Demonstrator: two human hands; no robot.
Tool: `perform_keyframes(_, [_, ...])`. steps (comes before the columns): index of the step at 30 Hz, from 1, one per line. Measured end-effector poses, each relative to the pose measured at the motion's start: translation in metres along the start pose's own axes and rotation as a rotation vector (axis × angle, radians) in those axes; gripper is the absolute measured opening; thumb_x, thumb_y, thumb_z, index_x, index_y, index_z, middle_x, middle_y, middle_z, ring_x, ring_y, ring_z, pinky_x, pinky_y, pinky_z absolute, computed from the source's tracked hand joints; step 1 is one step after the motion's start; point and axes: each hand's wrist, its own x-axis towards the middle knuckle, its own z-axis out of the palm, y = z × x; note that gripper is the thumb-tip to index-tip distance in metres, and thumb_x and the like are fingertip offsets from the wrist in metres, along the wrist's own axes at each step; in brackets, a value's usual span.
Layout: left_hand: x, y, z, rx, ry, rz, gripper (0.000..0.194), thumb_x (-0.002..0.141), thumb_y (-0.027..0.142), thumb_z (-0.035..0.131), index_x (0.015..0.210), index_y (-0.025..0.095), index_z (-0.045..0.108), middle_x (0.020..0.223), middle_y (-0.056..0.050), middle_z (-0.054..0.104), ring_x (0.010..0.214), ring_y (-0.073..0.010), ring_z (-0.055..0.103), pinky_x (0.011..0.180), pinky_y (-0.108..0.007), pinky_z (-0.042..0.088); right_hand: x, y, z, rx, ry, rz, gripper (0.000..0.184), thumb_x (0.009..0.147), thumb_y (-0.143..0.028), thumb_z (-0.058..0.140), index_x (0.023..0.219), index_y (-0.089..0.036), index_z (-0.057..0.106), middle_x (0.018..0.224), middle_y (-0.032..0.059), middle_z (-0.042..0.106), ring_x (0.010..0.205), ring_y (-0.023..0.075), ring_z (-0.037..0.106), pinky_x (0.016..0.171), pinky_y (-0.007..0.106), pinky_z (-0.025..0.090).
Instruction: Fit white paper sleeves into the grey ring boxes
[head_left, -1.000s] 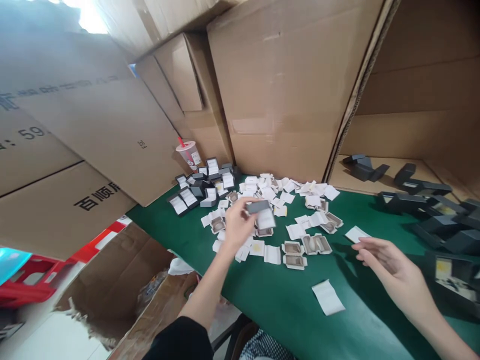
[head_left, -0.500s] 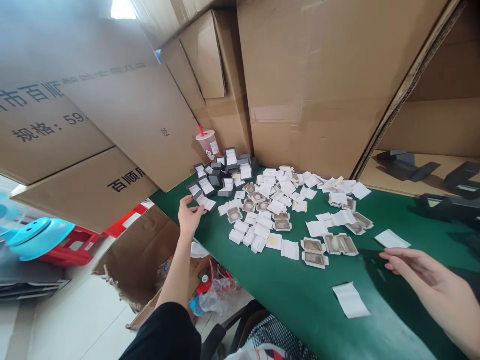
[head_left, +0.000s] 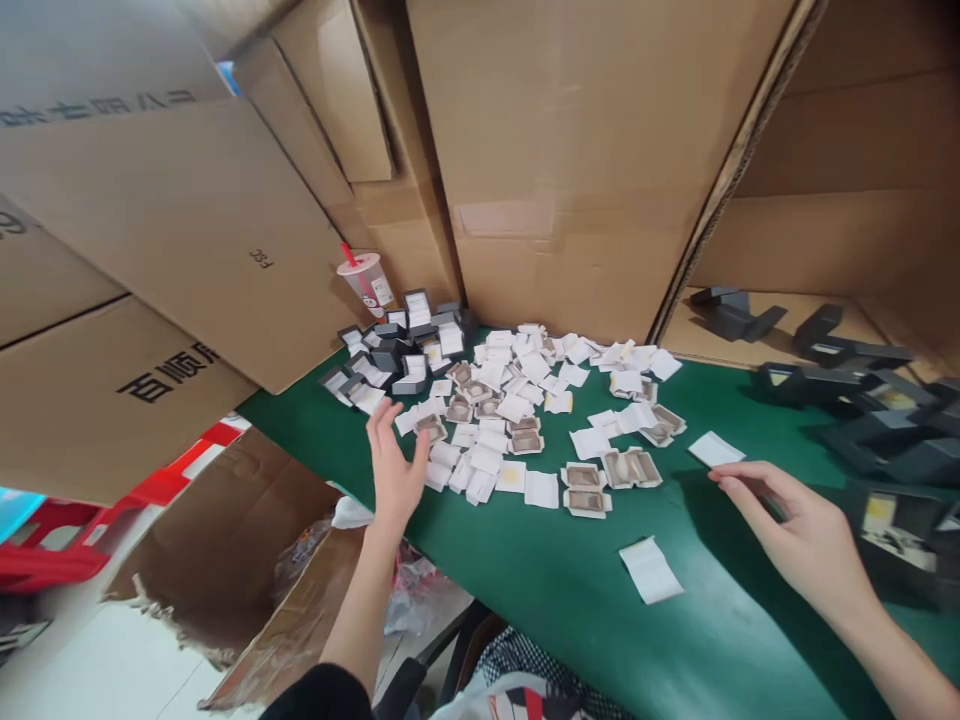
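Note:
My left hand [head_left: 396,470] hovers by the left edge of the paper pile with fingers apart and nothing in it. Just beyond it stand several small black boxes [head_left: 388,355] with white linings, many with lids up. My right hand [head_left: 799,535] has thumb and forefinger pinched at the near edge of a white paper slip [head_left: 716,449]. Another creased slip [head_left: 651,571] lies flat in front. Between my hands spread many white folded papers [head_left: 487,458] and grey-brown moulded inserts [head_left: 632,467], some opened out.
Black boxes [head_left: 855,395] crowd the right side of the green table [head_left: 517,560]. Large cardboard cartons [head_left: 555,160] wall the back and left. A lidded drink cup [head_left: 369,284] with a red straw stands at the back. An open carton [head_left: 225,540] sits on the floor at left.
My left hand has left the open black box it was touching and come right and nearer, fingers spread. My right fingertips have closed up to the slip's edge. The view has swung right.

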Motion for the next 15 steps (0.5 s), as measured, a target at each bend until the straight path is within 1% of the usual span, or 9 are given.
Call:
perform_keyframes(1, [-0.007, 0.011, 0.003, -0.021, -0.078, 0.063, 0.045, 0.093, 0.031, 0.049, 0.136, 0.023, 0.036, 0.146, -0.016, 0.036, 0.139, -0.0288, 0.036, 0.112, -0.048, 0.037, 0.001, -0.003, -0.002, -0.047, 0.021, -0.047, 0.021, 0.086, -0.048, 0.055, 0.090, -0.030, 0.065, 0.100, 0.0069, 0.069, 0.087, 0.0277, 0.064, 0.061, 0.038, 0.048])
perform_keyframes(2, [-0.013, 0.021, 0.007, -0.022, -0.201, 0.145, 0.048, 0.094, 0.031, 0.048, 0.138, 0.024, 0.033, 0.149, -0.015, 0.034, 0.141, -0.0285, 0.034, 0.113, -0.048, 0.035, 0.001, -0.005, -0.004, -0.074, 0.042, -0.094, 0.020, 0.088, -0.046, 0.053, 0.090, -0.029, 0.064, 0.099, 0.0067, 0.068, 0.082, 0.0256, 0.063, 0.060, 0.036, 0.047])
perform_keyframes(4, [-0.021, 0.039, 0.014, 0.032, -0.399, 0.354, 0.050, 0.094, 0.032, 0.049, 0.141, 0.025, 0.033, 0.154, -0.013, 0.029, 0.144, -0.0301, 0.028, 0.117, -0.054, 0.026, 0.003, -0.009, -0.006, -0.078, 0.075, -0.167, 0.019, 0.090, -0.042, 0.051, 0.091, -0.027, 0.063, 0.095, 0.0060, 0.066, 0.077, 0.0224, 0.061, 0.063, 0.035, 0.047])
perform_keyframes(6, [-0.023, 0.050, 0.023, 0.068, -0.508, 0.524, 0.050, 0.094, 0.032, 0.048, 0.141, 0.026, 0.036, 0.157, -0.011, 0.026, 0.146, -0.0304, 0.025, 0.119, -0.055, 0.020, 0.004, -0.011, -0.005, -0.071, 0.080, -0.197, 0.018, 0.092, -0.039, 0.050, 0.092, -0.026, 0.062, 0.095, 0.0059, 0.065, 0.077, 0.0213, 0.061, 0.065, 0.034, 0.048])
perform_keyframes(8, [-0.018, 0.057, 0.032, 0.089, -0.556, 0.630, 0.048, 0.095, 0.033, 0.048, 0.142, 0.027, 0.038, 0.158, -0.010, 0.026, 0.146, -0.0303, 0.025, 0.119, -0.054, 0.021, 0.004, -0.012, -0.002, -0.068, 0.071, -0.227, 0.017, 0.093, -0.035, 0.048, 0.093, -0.025, 0.062, 0.095, 0.0065, 0.065, 0.078, 0.0211, 0.060, 0.068, 0.035, 0.048])
perform_keyframes(10, [-0.009, 0.062, 0.041, 0.111, -0.576, 0.695, 0.046, 0.095, 0.034, 0.047, 0.140, 0.027, 0.042, 0.156, -0.011, 0.030, 0.144, -0.0308, 0.028, 0.117, -0.054, 0.025, 0.004, -0.013, 0.001, -0.073, 0.058, -0.269, 0.016, 0.093, -0.032, 0.047, 0.094, -0.024, 0.061, 0.095, 0.0070, 0.065, 0.081, 0.0217, 0.062, 0.072, 0.036, 0.050])
perform_keyframes(12, [0.004, 0.069, 0.051, 0.129, -0.573, 0.742, 0.042, 0.095, 0.034, 0.047, 0.135, 0.023, 0.049, 0.148, -0.012, 0.042, 0.140, -0.0313, 0.036, 0.114, -0.053, 0.030, 0.005, -0.016, 0.002, -0.085, 0.048, -0.316, 0.015, 0.093, -0.029, 0.046, 0.095, -0.024, 0.061, 0.095, 0.0073, 0.065, 0.085, 0.0228, 0.063, 0.076, 0.037, 0.050])
perform_keyframes(15, [0.023, 0.086, 0.065, 0.141, -0.565, 0.792, 0.028, 0.094, 0.025, 0.046, 0.118, 0.020, 0.061, 0.124, -0.012, 0.062, 0.122, -0.0301, 0.052, 0.100, -0.048, 0.044, 0.016, -0.021, -0.006, -0.142, 0.087, -0.408, 0.015, 0.092, -0.027, 0.047, 0.095, -0.025, 0.062, 0.096, 0.0078, 0.066, 0.092, 0.0244, 0.063, 0.083, 0.039, 0.050])
